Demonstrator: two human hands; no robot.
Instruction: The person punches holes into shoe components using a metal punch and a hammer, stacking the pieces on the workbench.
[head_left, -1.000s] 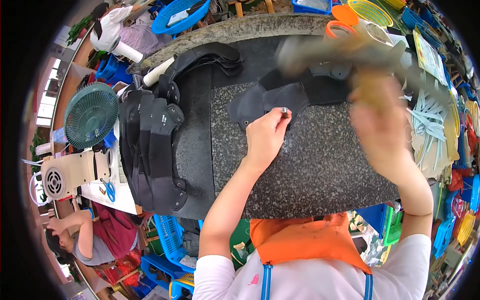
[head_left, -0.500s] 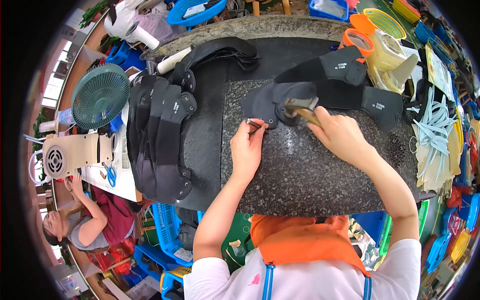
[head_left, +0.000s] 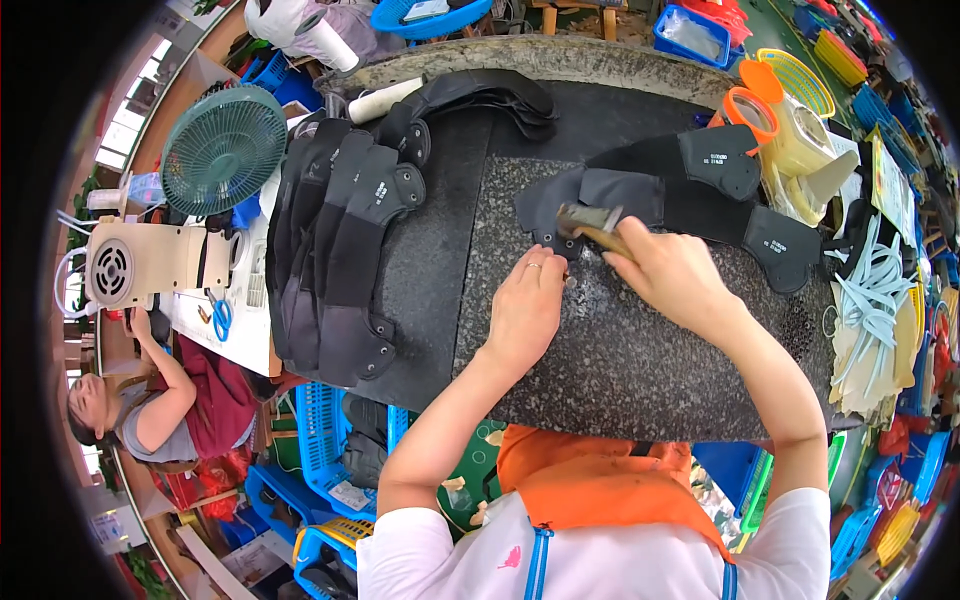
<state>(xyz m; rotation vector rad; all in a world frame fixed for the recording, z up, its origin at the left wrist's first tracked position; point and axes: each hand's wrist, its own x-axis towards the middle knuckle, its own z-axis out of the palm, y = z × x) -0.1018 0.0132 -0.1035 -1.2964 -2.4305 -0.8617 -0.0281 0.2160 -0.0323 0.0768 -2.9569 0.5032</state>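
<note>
My right hand (head_left: 672, 272) grips a hammer (head_left: 603, 237) by its short wooden handle. The worn head hovers over or rests against a black fabric piece (head_left: 546, 203) with metal eyelets; contact cannot be made out. My left hand (head_left: 527, 308) is closed at the near edge of that piece, just left of the hammer. Its fingertips point down and away, and whatever they pinch is mostly hidden. The fabric lies on a speckled stone slab (head_left: 640, 370). Two more black pieces, one of them a shaped panel (head_left: 783, 248), lie to the right.
Stacked black pieces with eyelets (head_left: 345, 270) cover the left side. Small dark rings (head_left: 797, 328) and light blue straps (head_left: 872, 275) lie at the right, near an orange-rimmed container (head_left: 750, 118). Farther left are a green fan (head_left: 222, 150) and a person (head_left: 165, 385) at a machine.
My left hand has turned from pinching a small metal punch to lying closed, back upward, nearer the hammer. The hammer stays over the fabric. The view has shifted slightly.
</note>
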